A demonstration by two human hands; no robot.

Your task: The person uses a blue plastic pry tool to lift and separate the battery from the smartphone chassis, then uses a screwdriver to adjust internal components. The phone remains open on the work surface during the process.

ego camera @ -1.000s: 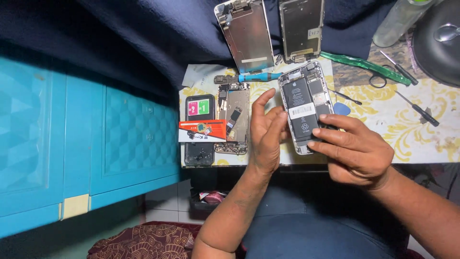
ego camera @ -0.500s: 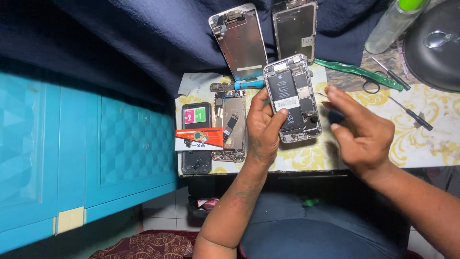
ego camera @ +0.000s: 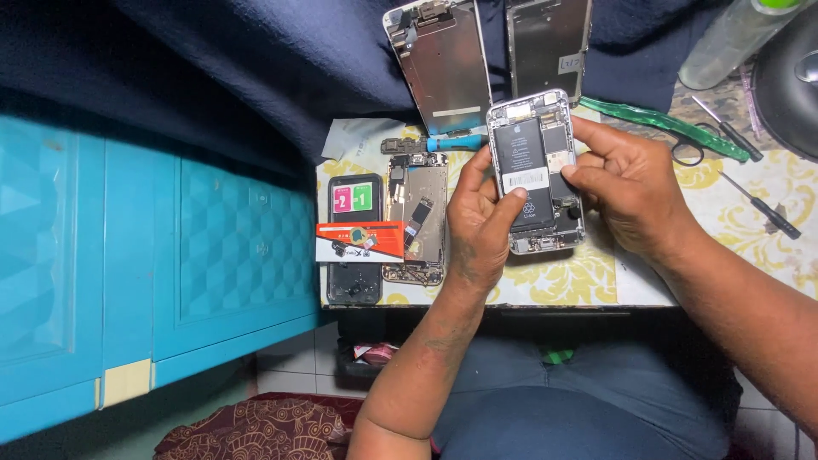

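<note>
holding the opened phone [ego camera: 535,170] just above the worktop [ego camera: 562,281], the left hand [ego camera: 477,226] is clamped on its left edge, thumb across the battery, while the right hand [ego camera: 630,192] pinches its right edge. a steady grip on the frame, not the parts, seems wise. another opened phone [ego camera: 416,217] lies just left; screwdrivers [ego camera: 758,204] lie right; the near edge is close.

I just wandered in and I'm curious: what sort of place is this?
Probably a small phone repair bench. Both hands hold an opened phone with its battery showing, two detached screen panels lean behind it, and small screwdrivers lie on the patterned table.
</note>
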